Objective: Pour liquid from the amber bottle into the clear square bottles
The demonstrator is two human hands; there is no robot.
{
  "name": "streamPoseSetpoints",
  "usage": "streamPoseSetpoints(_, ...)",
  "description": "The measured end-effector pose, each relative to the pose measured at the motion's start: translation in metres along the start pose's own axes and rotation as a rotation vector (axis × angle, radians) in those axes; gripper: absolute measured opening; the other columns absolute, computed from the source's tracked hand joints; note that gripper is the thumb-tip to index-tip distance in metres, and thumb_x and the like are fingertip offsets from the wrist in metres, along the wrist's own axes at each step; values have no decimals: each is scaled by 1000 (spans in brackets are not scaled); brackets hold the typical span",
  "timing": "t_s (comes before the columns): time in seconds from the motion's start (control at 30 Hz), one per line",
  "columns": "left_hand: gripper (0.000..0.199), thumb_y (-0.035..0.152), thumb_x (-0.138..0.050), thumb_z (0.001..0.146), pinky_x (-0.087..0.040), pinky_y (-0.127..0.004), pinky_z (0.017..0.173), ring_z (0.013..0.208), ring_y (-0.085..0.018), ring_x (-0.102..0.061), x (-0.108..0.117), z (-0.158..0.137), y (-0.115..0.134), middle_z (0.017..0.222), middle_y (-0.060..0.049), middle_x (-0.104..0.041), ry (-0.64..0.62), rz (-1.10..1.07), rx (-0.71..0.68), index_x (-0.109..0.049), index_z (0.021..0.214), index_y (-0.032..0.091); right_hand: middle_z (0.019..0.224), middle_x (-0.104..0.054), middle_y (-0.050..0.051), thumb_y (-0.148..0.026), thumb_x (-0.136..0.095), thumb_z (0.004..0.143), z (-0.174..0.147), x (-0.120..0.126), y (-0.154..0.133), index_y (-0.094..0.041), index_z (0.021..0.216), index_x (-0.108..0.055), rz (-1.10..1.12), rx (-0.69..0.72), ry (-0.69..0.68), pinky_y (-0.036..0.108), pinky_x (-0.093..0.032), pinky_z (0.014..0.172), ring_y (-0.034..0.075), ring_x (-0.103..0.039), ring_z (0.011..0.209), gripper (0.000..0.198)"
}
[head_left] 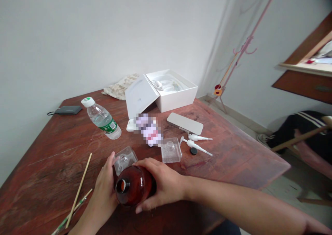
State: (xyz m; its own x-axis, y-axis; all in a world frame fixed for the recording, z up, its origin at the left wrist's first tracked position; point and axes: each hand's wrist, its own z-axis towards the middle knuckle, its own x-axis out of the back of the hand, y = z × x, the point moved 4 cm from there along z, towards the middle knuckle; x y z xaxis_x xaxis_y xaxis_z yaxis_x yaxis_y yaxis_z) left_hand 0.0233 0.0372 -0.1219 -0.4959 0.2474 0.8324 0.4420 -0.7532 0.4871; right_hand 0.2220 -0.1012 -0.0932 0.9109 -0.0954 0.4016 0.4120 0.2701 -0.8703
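A glossy brown bottle (pixel 138 184) is near the table's front edge, its uncapped mouth facing up toward me and to the left. My right hand (pixel 163 183) wraps around its right side, thumb low and fingers over the far side. Against the bottle's left side lies my left hand (pixel 105 184), fingers pointing away from me; its thumb is hidden. Just beyond the bottle, close to my left fingertips, is a clear plastic box (pixel 126 157). A second clear plastic box (pixel 171 151) stands beyond my right hand. To its right lie two white pump heads (pixel 193 143) and a black cap (pixel 193 151).
A water bottle (pixel 103 120) stands at the left, with a wooden stick (pixel 80 190) and a green-wrapped stick (pixel 75 210) nearer me. Behind are a grey case (pixel 184 123), a blurred-out object (pixel 149 130), an open white box (pixel 176 100), a cloth (pixel 120 87) and a dark device (pixel 67 110).
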Motion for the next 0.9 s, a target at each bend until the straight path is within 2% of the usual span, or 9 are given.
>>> streamPoseSetpoints(0.33,97,36,-63,94,-50,-66,119,145,-43,-59,-10,-3,-13,158,-23,-58,20,28,27,-10,173,19,131,-73,15,-65,-102,57,0,-1,0,-20,148,-58,-25,21,-7,45,-59,104,34,-75,116,110)
streamPoseSetpoints(0.43,93,36,-62,95,-52,-64,117,142,-42,-63,-10,-2,-13,157,-23,-59,31,41,23,-13,173,19,130,-73,16,-65,-101,58,-1,-2,-1,-20,147,-58,-25,38,-13,46,-59,104,34,-74,115,109)
streamPoseSetpoints(0.5,90,35,-60,96,-54,-61,116,140,-40,-65,-10,-2,-11,154,-22,-62,41,44,13,-16,172,18,130,-73,15,-65,-101,59,-1,-2,-1,-20,148,-57,-17,45,-16,46,-58,105,34,-74,116,109)
streamPoseSetpoints(0.67,98,28,-64,90,-56,-59,114,139,-40,-66,-6,-3,-6,153,-21,-64,9,81,-9,-14,173,17,134,-72,15,-65,-101,59,-1,-1,-1,-21,148,-57,-3,29,-25,46,-56,109,34,-73,120,110)
streamPoseSetpoints(0.9,93,30,-63,93,-57,-57,113,138,-40,-66,9,3,17,153,-25,-63,-36,78,-12,-17,171,13,137,-71,15,-62,-102,58,-2,1,-5,-22,148,-57,-7,-13,-59,48,-56,110,35,-72,124,108)
